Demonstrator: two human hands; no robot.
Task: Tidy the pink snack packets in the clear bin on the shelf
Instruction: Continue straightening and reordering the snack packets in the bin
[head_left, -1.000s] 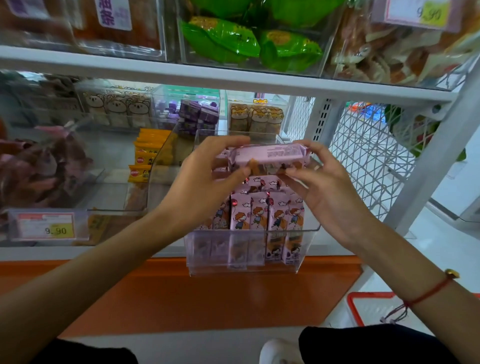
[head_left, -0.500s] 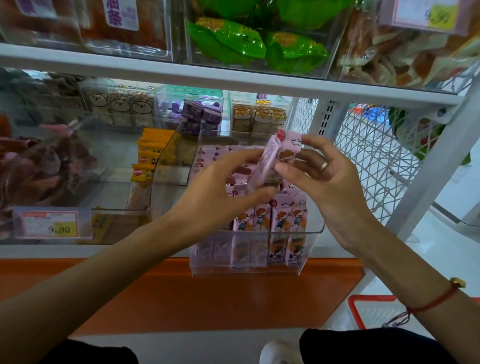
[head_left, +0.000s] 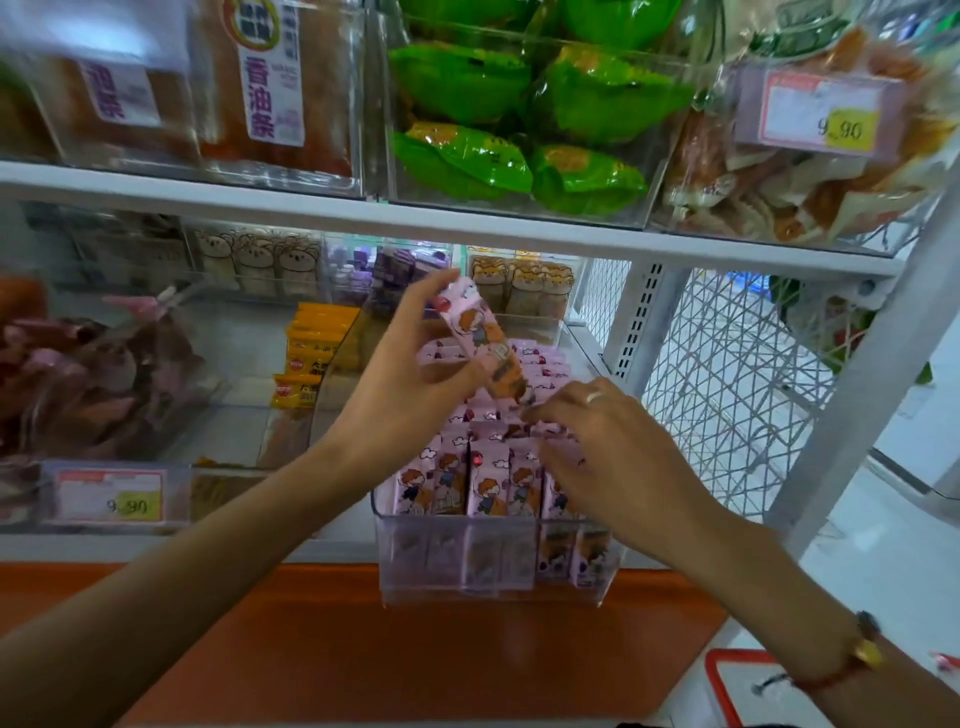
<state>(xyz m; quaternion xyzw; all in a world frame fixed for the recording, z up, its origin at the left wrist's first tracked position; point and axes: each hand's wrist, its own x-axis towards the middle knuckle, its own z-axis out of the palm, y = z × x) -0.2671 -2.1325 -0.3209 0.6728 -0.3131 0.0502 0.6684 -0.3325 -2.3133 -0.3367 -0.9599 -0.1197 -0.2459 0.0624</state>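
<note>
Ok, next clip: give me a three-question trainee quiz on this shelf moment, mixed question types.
1. True or false: the left hand holds one pink packet raised above the clear bin.
2. Where are the right hand's fingers? A) on the packets standing in the bin B) on the green bags C) on the price tag
3. Fill in: the bin to the left of the clear bin holds ___ packets.

Key: 1 true; 2 A; 3 yellow
</note>
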